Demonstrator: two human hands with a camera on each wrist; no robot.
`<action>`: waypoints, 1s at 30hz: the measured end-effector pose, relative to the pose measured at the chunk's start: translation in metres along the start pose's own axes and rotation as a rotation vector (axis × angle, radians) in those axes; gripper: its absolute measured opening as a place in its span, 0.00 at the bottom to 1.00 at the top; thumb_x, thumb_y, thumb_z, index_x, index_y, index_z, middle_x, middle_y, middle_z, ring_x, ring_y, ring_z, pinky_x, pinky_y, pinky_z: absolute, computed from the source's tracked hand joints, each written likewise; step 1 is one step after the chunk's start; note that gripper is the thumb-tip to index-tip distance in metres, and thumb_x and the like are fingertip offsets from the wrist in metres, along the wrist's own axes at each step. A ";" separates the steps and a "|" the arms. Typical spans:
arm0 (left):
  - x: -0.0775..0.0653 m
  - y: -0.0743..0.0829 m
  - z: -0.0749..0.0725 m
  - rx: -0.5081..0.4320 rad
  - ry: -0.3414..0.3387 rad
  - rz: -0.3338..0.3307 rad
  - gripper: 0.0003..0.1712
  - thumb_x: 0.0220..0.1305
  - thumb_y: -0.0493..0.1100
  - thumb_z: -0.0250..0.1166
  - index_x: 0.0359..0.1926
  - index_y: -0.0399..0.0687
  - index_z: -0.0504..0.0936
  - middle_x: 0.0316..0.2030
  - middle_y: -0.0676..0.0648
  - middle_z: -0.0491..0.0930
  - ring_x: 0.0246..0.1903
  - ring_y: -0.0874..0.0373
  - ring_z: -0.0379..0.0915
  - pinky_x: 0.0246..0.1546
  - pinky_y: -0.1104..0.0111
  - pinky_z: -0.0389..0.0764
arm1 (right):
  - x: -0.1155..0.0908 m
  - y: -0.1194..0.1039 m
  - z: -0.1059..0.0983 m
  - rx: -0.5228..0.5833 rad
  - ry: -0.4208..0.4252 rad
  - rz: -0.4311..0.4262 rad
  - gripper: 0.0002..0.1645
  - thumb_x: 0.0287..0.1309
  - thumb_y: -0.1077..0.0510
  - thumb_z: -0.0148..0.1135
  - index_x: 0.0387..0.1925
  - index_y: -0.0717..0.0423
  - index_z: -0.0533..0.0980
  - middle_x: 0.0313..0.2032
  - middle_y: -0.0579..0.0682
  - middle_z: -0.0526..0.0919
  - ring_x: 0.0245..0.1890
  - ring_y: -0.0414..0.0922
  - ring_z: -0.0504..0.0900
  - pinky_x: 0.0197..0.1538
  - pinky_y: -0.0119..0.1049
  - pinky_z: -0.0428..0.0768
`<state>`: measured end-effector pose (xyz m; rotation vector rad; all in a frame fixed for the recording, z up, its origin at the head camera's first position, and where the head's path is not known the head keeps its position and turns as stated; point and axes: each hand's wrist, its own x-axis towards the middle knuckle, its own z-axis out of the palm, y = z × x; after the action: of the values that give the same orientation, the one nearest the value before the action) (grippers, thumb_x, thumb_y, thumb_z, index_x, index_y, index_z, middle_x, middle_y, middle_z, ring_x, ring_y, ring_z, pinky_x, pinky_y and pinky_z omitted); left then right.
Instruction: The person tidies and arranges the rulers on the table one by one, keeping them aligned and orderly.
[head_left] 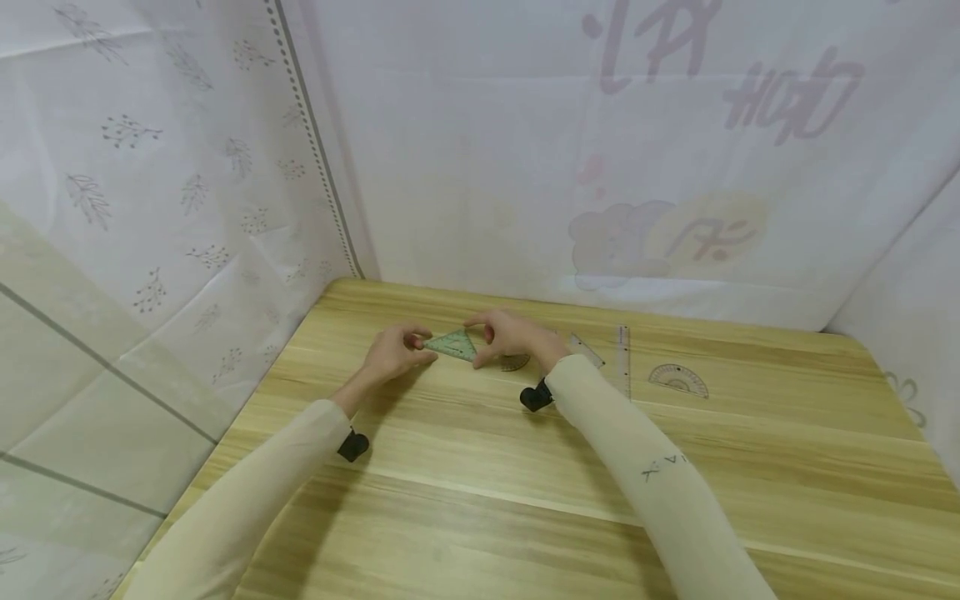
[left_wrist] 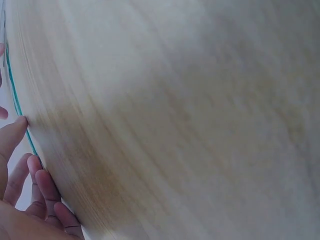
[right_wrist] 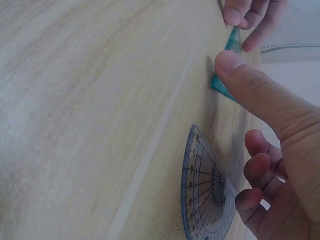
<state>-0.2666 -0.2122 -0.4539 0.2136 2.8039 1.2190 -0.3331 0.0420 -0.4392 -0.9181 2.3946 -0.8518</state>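
A green see-through set square (head_left: 453, 344) is spanned between the two hands above the far left of the wooden table. My left hand (head_left: 392, 353) pinches its pointed left corner between thumb and fingers. At its right side, my right hand (head_left: 513, 333) holds it, index finger by the top corner and thumb by the lower one. In the right wrist view the right thumb (right_wrist: 260, 90) lies across the teal plastic, other fingers curled below. A clear protractor (right_wrist: 200, 185) lies beneath the right hand. Only a thin green edge shows in the left wrist view.
Right of the right hand lie a small clear set square (head_left: 587, 350), a clear straight ruler (head_left: 623, 354) and a second protractor (head_left: 678, 379). Printed cloth hangs (head_left: 480, 183) stand behind the table's (head_left: 465, 500) back edge and along its sides.
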 end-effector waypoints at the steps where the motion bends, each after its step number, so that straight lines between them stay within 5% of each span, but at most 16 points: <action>1: 0.000 0.000 0.000 -0.002 -0.002 -0.002 0.25 0.61 0.40 0.76 0.57 0.35 0.82 0.37 0.44 0.81 0.34 0.51 0.73 0.36 0.63 0.74 | 0.000 0.000 0.000 -0.008 -0.002 0.001 0.51 0.52 0.51 0.81 0.74 0.53 0.66 0.32 0.50 0.74 0.30 0.43 0.69 0.32 0.35 0.69; 16: 0.004 -0.003 -0.001 -0.030 -0.011 -0.022 0.22 0.62 0.40 0.75 0.56 0.37 0.83 0.37 0.44 0.80 0.36 0.50 0.72 0.38 0.61 0.74 | 0.005 -0.004 -0.003 -0.082 -0.025 0.015 0.47 0.55 0.50 0.79 0.74 0.51 0.68 0.39 0.53 0.76 0.34 0.45 0.70 0.34 0.36 0.70; 30: 0.005 -0.003 0.000 -0.032 -0.009 -0.026 0.20 0.62 0.40 0.75 0.53 0.39 0.85 0.37 0.44 0.80 0.36 0.50 0.72 0.39 0.60 0.72 | 0.007 -0.009 -0.002 -0.113 -0.060 0.045 0.47 0.56 0.51 0.78 0.74 0.50 0.67 0.36 0.53 0.76 0.30 0.44 0.70 0.31 0.35 0.69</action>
<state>-0.2716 -0.2140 -0.4560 0.1787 2.7687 1.2529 -0.3355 0.0328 -0.4328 -0.9154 2.4223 -0.6691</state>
